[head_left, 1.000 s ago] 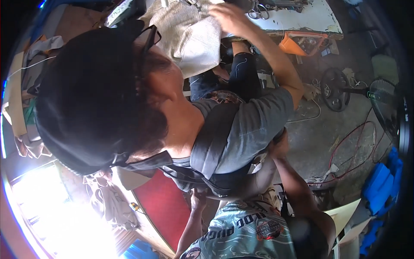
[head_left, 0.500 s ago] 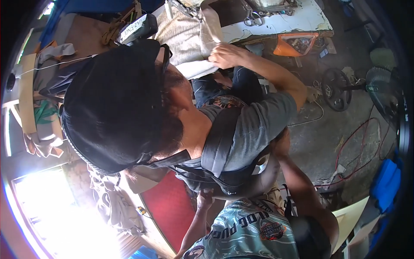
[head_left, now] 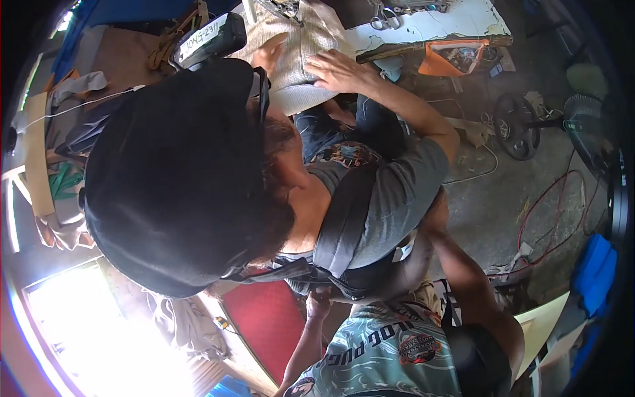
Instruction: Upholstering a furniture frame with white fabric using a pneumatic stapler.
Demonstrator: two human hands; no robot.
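My left hand (head_left: 319, 304) is closed at the lower edge of a black mesh piece at the back of the person seated in front of me. What its fingers hold is hidden. My right hand (head_left: 434, 215) is by that person's other side, under the grey sleeve (head_left: 410, 175); its fingers are out of sight. The person wears a black cap (head_left: 172, 178) and a dark shoulder strap (head_left: 344, 218). Both of this co-worker's hands (head_left: 337, 71) lie on beige fabric (head_left: 294, 69) at a sewing machine.
Scissors (head_left: 385, 18) lie on the white worktop (head_left: 456, 23). An orange pouch (head_left: 443, 59) hangs below its edge. To the right stand a fan (head_left: 589, 132) and a dark wheel (head_left: 516, 126), with a red cable (head_left: 529, 212) on the floor. A red panel (head_left: 261, 324) is at my left.
The co-worker's right hand went from the fabric's near edge to lying flat on it, and the left hand came into sight. The cap shifted slightly down and left. My hands stayed about the same.
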